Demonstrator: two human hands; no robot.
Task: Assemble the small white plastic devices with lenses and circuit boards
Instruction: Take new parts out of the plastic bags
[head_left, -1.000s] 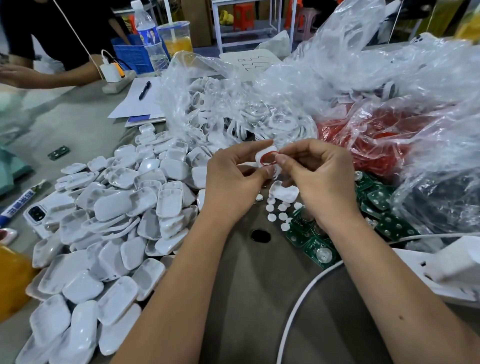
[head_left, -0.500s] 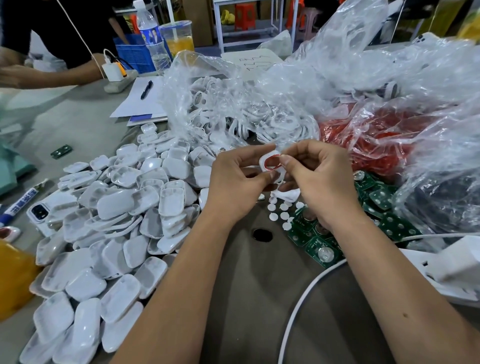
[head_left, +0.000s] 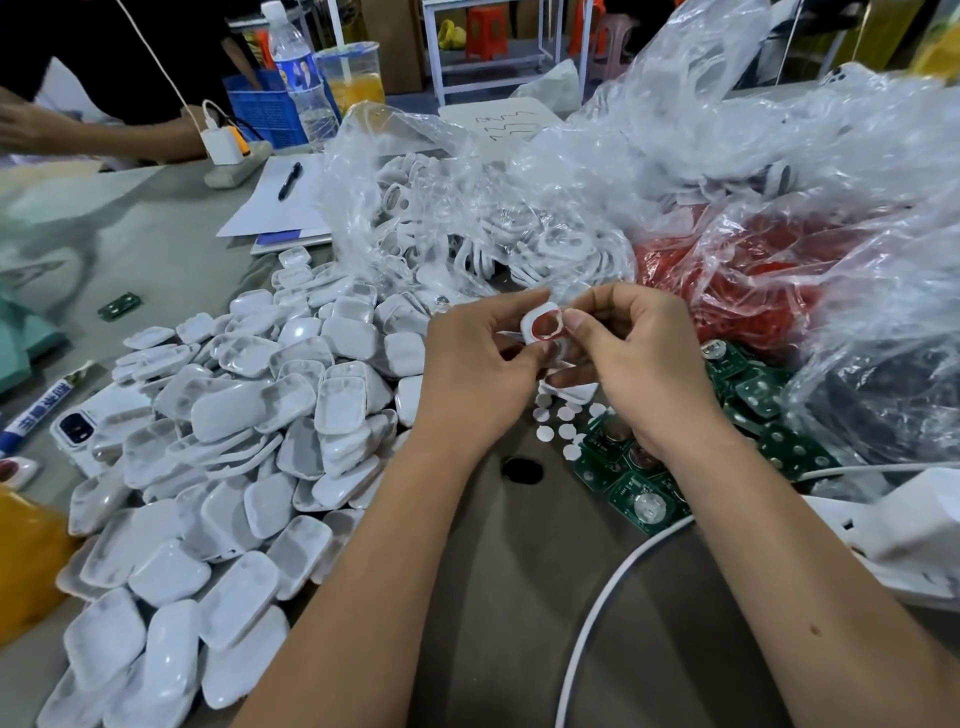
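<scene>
Both hands meet above the table's middle around one small white shell with a red ring (head_left: 543, 327) set in its opening. My left hand (head_left: 475, 369) grips the shell from the left, thumb along its top edge. My right hand (head_left: 631, 358) pinches its right side, forefinger tip at the red ring. A big heap of white back covers (head_left: 234, 431) lies to the left. Green circuit boards (head_left: 644, 506) lie under and right of my right wrist, with small white round discs (head_left: 558, 423) beside them. Another white part (head_left: 569, 391) lies just below the hands.
Clear plastic bags hold white front frames (head_left: 467, 244) and red rings (head_left: 737, 280) behind the hands. A white cable (head_left: 597, 597) and a white power strip (head_left: 893, 530) lie at the right. At the left: a phone (head_left: 78, 426), a marker (head_left: 39, 410). Another person's arm (head_left: 104, 137) rests far left.
The two hands have stayed together on the white shell, turning it slightly so the red ring faces up more; my right forefinger has shifted onto the ring's edge.
</scene>
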